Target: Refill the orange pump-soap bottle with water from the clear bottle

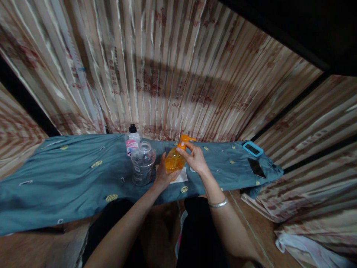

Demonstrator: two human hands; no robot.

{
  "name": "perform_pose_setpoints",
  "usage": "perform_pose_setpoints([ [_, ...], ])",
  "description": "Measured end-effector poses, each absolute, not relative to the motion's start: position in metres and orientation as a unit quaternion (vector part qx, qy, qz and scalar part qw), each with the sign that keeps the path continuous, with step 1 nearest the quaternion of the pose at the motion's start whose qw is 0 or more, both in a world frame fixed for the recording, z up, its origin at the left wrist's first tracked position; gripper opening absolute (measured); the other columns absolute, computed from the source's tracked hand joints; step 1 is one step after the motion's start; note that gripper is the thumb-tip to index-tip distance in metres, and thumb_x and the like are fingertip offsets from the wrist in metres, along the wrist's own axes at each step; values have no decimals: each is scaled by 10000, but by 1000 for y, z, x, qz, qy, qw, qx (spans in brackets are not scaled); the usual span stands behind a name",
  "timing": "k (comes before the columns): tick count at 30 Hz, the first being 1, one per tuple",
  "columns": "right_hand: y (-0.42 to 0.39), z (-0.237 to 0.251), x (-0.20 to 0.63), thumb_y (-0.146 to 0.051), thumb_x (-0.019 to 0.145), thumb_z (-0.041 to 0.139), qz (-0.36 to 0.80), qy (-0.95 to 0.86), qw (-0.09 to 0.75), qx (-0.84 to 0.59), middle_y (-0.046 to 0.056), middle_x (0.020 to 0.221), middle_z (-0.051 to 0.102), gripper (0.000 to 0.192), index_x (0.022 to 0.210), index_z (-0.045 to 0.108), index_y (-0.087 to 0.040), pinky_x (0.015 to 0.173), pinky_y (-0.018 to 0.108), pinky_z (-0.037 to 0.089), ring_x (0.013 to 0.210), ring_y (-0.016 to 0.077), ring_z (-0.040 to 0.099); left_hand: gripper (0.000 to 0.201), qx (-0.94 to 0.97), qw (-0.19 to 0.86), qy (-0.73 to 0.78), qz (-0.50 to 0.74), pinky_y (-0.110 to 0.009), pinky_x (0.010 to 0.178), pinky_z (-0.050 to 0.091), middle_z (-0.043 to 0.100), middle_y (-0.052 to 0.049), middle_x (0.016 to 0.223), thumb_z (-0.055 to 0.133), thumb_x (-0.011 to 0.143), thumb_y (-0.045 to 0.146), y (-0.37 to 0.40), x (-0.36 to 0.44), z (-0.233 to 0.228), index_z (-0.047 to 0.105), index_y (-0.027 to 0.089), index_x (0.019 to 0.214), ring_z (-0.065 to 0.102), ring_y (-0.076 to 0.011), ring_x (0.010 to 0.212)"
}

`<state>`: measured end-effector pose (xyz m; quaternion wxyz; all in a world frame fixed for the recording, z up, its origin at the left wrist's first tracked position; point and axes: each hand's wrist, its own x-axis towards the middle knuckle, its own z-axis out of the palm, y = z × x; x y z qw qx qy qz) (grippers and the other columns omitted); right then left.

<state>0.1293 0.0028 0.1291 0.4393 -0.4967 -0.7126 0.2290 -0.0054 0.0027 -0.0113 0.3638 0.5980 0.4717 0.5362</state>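
Observation:
A clear pump bottle (173,163) with orange liquid in it is tilted between my two hands, over the cloth-covered table. My left hand (162,175) is wrapped round the lower body of the bottle. Up at the neck, my right hand (196,158) pinches the collar of the orange pump head (185,139), whose spout points right. A white paper or cloth (181,176) lies under the bottle. Just left of my left hand stands a large clear plastic jar (142,167) with an open mouth. Behind it is a clear bottle with a black cap and pink label (132,143).
A blue-green patterned cloth (80,175) covers the narrow table. Towards its right end lie a blue-framed device (252,148) and a black phone (256,168). Pleated curtains (167,74) hang close behind the table and along the right side.

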Motion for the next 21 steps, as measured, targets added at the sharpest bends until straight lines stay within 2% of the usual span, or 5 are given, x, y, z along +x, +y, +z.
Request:
perform_pose_setpoints([
  [4,-3,125,117,-487,838,614,164,-683,474,-531,130,1005,708,396,985,690,-128,952,405,469,959,282,649,956,601,356,470,539,-602,1098,402,513,-155,1433,796,632,330,5,-6,-16,323,221,1456,528,-382,1284],
  [8,-6,122,104,-444,834,642,141,-652,502,-550,223,1202,645,466,1084,672,-52,1076,423,388,1180,325,572,953,607,354,458,545,-612,1119,376,532,-131,1422,790,638,338,6,-8,-15,322,249,1463,522,-379,1293],
  [12,-6,117,118,-520,834,641,199,-661,494,-529,134,1117,706,466,1093,673,-134,1052,375,436,1110,268,638,963,611,365,447,542,-581,1113,397,544,-139,1406,800,642,349,4,-10,-11,317,233,1467,540,-362,1278],
  [15,-4,94,152,-589,921,435,241,-628,509,-537,149,1321,626,612,1319,527,-132,1029,342,475,1215,211,605,986,608,364,458,536,-572,1128,378,506,-160,1441,808,640,350,2,-9,-8,295,212,1471,510,-357,1312],
  [21,-1,20,215,-471,825,527,190,-570,420,-681,263,1195,669,592,1245,579,-57,966,565,473,1114,377,649,968,606,359,469,532,-567,1136,371,484,-154,1460,792,645,299,1,-9,-7,294,226,1472,500,-350,1321],
])
